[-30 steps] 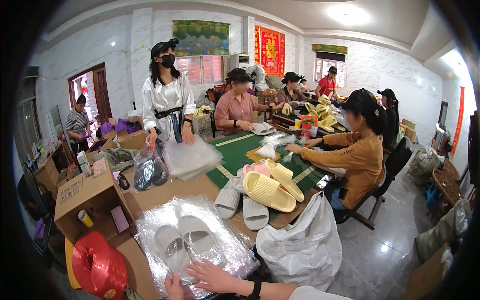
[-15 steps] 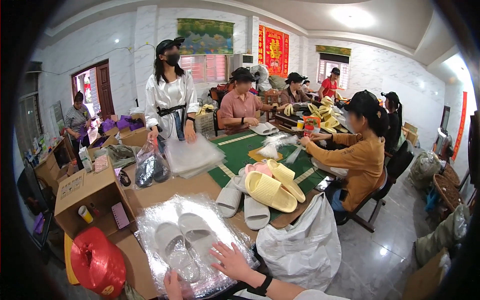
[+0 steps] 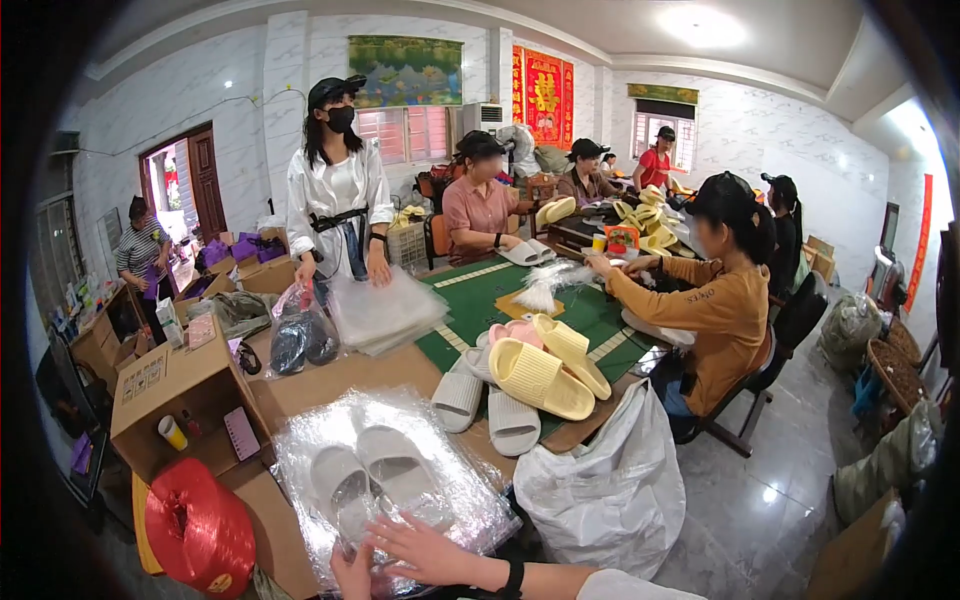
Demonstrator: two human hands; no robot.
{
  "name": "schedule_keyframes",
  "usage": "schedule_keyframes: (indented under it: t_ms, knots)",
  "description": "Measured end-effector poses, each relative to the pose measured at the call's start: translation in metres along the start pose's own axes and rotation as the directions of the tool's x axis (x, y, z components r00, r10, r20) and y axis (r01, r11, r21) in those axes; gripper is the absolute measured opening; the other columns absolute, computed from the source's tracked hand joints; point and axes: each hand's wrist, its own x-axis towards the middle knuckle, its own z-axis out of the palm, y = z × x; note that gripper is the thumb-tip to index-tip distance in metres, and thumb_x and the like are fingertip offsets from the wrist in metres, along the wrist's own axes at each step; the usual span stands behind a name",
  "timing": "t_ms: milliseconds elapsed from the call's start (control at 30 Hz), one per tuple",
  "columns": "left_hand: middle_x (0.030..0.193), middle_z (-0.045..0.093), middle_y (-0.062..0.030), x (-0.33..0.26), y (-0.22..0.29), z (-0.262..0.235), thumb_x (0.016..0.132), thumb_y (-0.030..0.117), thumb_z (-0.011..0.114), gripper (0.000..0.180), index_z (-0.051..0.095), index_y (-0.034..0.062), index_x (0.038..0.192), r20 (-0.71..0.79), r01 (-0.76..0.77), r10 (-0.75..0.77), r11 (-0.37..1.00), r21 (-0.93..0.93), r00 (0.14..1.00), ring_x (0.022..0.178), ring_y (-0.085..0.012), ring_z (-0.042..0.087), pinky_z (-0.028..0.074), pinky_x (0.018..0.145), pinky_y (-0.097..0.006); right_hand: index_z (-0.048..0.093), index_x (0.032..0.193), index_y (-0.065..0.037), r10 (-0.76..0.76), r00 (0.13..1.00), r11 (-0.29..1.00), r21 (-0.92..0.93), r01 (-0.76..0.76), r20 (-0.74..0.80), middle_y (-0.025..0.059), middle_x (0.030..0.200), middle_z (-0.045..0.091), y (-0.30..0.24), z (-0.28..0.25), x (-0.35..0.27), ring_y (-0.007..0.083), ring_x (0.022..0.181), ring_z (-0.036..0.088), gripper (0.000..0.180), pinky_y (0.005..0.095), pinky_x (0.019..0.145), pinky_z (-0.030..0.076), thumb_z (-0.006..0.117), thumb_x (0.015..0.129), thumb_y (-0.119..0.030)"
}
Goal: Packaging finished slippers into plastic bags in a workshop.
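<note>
A pair of grey slippers [image 3: 408,464] lies inside a clear plastic bag [image 3: 310,440], on top of a shiny stack of such bags. At the near end of the bag, my left hand [image 3: 350,574] pinches its edge, with the wrist cut off by the lower rim of the picture. My right hand [image 3: 425,550], a black band at its wrist, reaches across from the right. Its fingers are stretched out over the near end of the slippers, close beside my left hand. Farther off, yellow slippers [image 3: 538,377] are piled on grey slippers [image 3: 457,402] and a pink one.
On the left stand an open cardboard box [image 3: 190,380] and a red roll of plastic twine [image 3: 198,528]. A white sack [image 3: 605,490] hangs at the table's right edge. Across the table a standing person [image 3: 342,200] touches a stack of clear bags [image 3: 385,312]; seated co-workers handle slippers.
My right hand has moved left and nearer, from the slippers' side to the bag's near end beside my left hand. A seated person across the table now holds up a yellow slipper.
</note>
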Motion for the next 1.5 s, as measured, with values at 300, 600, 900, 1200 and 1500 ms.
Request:
schedule_keyframes:
  t_ms: [300, 600, 900, 1200, 1500]
  knots:
    - [0.077, 0.061, -0.0035, -0.024, 0.051, 0.014, 0.094, 0.021, 0.070, 0.027, 0.062, -0.0007, 0.108, -0.010, 0.031, -0.033, 0.993, -0.113, 0.999, 0.067, -0.0119, 0.057, 0.046, 0.053, -0.026, 0.034, 0.156, -0.009, 0.141, 0.990, 0.987, -0.077, -0.142, -0.020, 0.0149, 0.160, 0.036, 0.024, 0.009, -0.025, 0.0347, 0.148, 0.032, 0.067, 0.0500, 0.123, 0.021, 0.048, 0.103, -0.048]
    - [0.072, 0.056, -0.0006, -0.017, 0.039, 0.014, 0.093, 0.022, 0.072, 0.022, 0.062, 0.0041, 0.100, 0.015, -0.073, 0.074, 0.994, -0.085, 0.997, 0.060, -0.0096, 0.053, 0.044, 0.051, -0.027, 0.037, 0.154, -0.012, 0.338, 0.932, 0.902, -0.238, -0.361, -0.133, 0.0112, 0.162, 0.035, 0.055, -0.011, -0.044, 0.0320, 0.150, 0.030, 0.066, 0.0558, 0.121, 0.021, 0.046, 0.103, -0.051]
    - [0.090, 0.065, -0.0018, -0.015, 0.048, 0.017, 0.089, 0.005, 0.069, 0.030, 0.061, -0.0027, 0.116, -0.045, -0.023, 0.014, 0.979, -0.202, 0.999, 0.075, -0.0095, 0.058, 0.046, 0.062, -0.025, 0.033, 0.156, -0.007, 0.049, 0.996, 0.998, -0.051, -0.045, 0.072, 0.0109, 0.165, 0.027, 0.004, -0.004, -0.015, 0.0300, 0.153, 0.022, 0.069, 0.0517, 0.124, 0.018, 0.046, 0.104, -0.050]
    - [0.103, 0.069, -0.0087, -0.021, 0.054, 0.016, 0.089, 0.006, 0.071, 0.039, 0.060, -0.0056, 0.125, 0.002, -0.011, 0.011, 0.983, -0.181, 1.000, 0.089, -0.0137, 0.064, 0.052, 0.076, -0.028, 0.039, 0.153, -0.012, 0.173, 0.984, 0.976, -0.144, -0.164, 0.047, 0.0087, 0.160, 0.038, 0.040, -0.005, -0.041, 0.0313, 0.148, 0.034, 0.066, 0.0535, 0.121, 0.023, 0.053, 0.101, -0.048]
    - [0.110, 0.070, -0.0096, -0.021, 0.058, 0.020, 0.090, 0.003, 0.069, 0.038, 0.059, -0.0057, 0.126, 0.003, -0.060, 0.062, 0.972, -0.228, 0.998, 0.094, -0.0148, 0.064, 0.052, 0.084, -0.029, 0.039, 0.154, -0.013, 0.292, 0.953, 0.931, -0.204, -0.302, -0.076, 0.0100, 0.161, 0.037, 0.030, -0.028, -0.026, 0.0318, 0.150, 0.029, 0.067, 0.0550, 0.121, 0.020, 0.055, 0.099, -0.048]
